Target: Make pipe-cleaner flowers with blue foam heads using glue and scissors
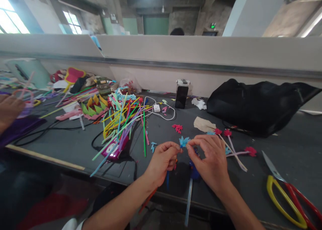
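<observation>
My left hand (164, 159) is closed, its thumb and forefinger pinching the base of a small blue pipe-cleaner flower (184, 141). From the right, my right hand (210, 158) pinches at the flower's edge, apparently on one of its petals. An orange stem (148, 200) and a blue stem (167, 180) show below my left hand. Partly covered by my right hand lies a blue glue gun (195, 169), a clear glue stick (188, 203) jutting from it past the table edge. Loose blue petals (153, 146) and a pile of red petals (177, 128) lie close by.
Red flowers on pale stems (236, 153) and scissors (284, 186) lie to the right. Behind them sits a black bag (254, 106). A phone (181, 96) leans upright at the back. Pipe cleaners (123, 122) heap at left, over a purple device (115, 149). Another person's hand (10, 111) is far left.
</observation>
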Tool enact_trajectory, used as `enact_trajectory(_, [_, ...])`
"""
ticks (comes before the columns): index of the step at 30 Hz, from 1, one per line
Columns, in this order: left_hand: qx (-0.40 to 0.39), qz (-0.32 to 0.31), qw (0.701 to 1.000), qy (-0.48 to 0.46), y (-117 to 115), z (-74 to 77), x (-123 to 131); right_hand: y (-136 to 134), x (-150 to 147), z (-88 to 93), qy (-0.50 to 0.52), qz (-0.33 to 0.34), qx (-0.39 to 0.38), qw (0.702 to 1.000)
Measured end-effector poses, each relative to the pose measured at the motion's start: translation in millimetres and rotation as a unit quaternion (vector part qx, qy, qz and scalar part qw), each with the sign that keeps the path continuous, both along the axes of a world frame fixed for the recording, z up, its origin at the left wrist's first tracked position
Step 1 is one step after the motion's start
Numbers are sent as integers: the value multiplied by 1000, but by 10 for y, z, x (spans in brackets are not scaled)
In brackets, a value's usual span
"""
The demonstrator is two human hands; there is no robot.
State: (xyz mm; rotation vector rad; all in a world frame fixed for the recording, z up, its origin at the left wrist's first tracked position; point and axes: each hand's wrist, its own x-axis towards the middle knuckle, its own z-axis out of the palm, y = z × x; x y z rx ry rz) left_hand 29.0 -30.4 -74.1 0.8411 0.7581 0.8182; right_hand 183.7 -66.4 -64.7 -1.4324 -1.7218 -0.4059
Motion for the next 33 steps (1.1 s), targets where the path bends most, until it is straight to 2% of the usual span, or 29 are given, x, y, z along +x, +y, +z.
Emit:
enact_trajectory(5, [-1,-17,1000,-21,9,-27,-8,-13,1,29,15,10,13,1000])
enact_trajectory(13, [-3,-54,996,-70,3,-61,-15,-50,34,91,50,3,85,995])
enact_trajectory(24, [16,-66,995,-75,-10,-68,-13,-39,35,40,46,16,68,997])
enact_trajectory(30, [18,-47,997,-66,38,0,-72,-2,69,-23,60,7,68,996])
enact_trajectory(33, [34,-8,998,-55,122,65,-168,41,88,-91,65,-4,50,997])
